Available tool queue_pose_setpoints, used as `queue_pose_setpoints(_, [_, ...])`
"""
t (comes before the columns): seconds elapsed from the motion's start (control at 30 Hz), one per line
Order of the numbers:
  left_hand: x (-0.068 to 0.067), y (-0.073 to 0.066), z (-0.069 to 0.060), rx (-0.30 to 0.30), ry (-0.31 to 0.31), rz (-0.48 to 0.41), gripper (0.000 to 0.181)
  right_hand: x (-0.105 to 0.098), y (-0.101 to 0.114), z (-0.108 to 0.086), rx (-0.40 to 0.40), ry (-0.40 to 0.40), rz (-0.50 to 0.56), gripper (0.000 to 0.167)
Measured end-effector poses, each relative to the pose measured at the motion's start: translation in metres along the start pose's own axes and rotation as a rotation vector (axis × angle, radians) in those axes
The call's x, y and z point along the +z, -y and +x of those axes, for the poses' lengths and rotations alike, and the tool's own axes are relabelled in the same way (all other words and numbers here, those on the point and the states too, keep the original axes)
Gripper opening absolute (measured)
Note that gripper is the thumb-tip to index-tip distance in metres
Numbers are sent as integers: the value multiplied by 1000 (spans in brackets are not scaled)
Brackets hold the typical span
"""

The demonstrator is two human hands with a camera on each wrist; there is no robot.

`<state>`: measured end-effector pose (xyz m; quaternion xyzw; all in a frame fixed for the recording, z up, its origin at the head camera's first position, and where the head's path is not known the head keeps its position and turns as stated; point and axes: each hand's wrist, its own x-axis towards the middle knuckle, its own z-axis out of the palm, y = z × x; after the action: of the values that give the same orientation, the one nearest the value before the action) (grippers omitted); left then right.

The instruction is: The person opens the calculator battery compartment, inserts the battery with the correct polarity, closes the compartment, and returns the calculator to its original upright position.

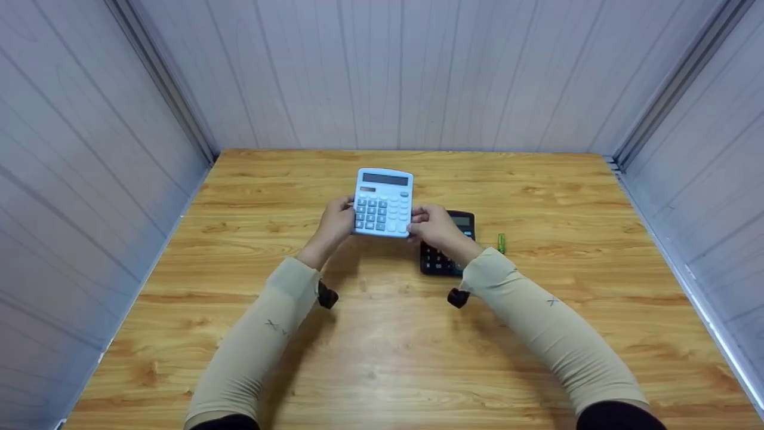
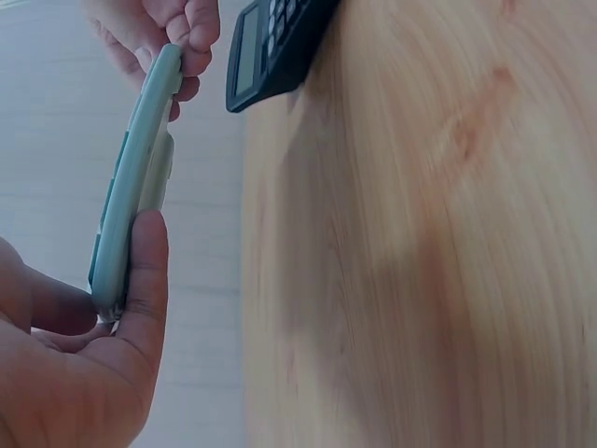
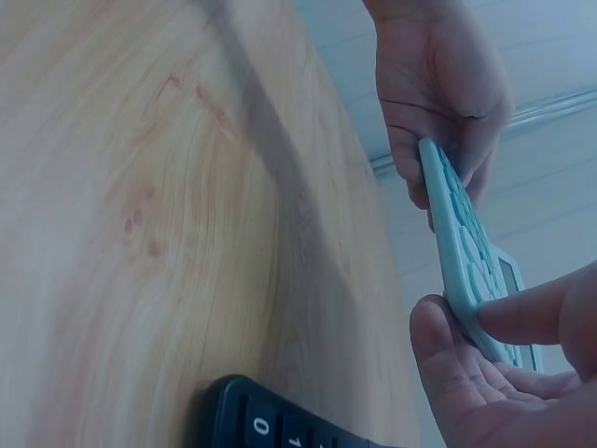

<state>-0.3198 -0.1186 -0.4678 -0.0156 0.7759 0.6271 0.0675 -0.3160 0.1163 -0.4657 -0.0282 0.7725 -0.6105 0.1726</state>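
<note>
Both hands hold a light blue-white calculator point(image 1: 388, 194) up off the table, its keys and dark display facing me. The left hand point(image 1: 337, 224) grips its left edge, thumb in front and fingers behind. On the opposite edge, the right hand point(image 1: 436, 227) pinches the lower right corner. The wrist views show the calculator point(image 2: 131, 177) edge-on between the two hands, apart from the tabletop. Under the right hand and forearm lies a black calculator point(image 1: 439, 263), partly covered by them in the head view.
A small green battery-like cylinder point(image 1: 501, 243) lies right of the black calculator. The wood-grain table point(image 1: 370, 346) is bounded by pale panelled walls point(image 1: 382, 71) at the back and both sides. Dark wrist-camera mounts point(image 1: 327, 295) hang beneath the forearms.
</note>
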Motion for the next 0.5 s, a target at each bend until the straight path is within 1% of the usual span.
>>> queue_pose_setpoints(0.17, [6, -2, -3, 19, 6, -7, 45, -8, 0, -7, -3, -5, -5, 42])
queue_pose_setpoints(0.27, [9, -4, -5, 28, -1, -2, 46, -13, -1, -10, -12, -11, -4, 42])
queue_pose_setpoints(0.5, [19, -5, -11, 51, 7, 2, 45, -23, -7, -21, -42, -15, 10, 42])
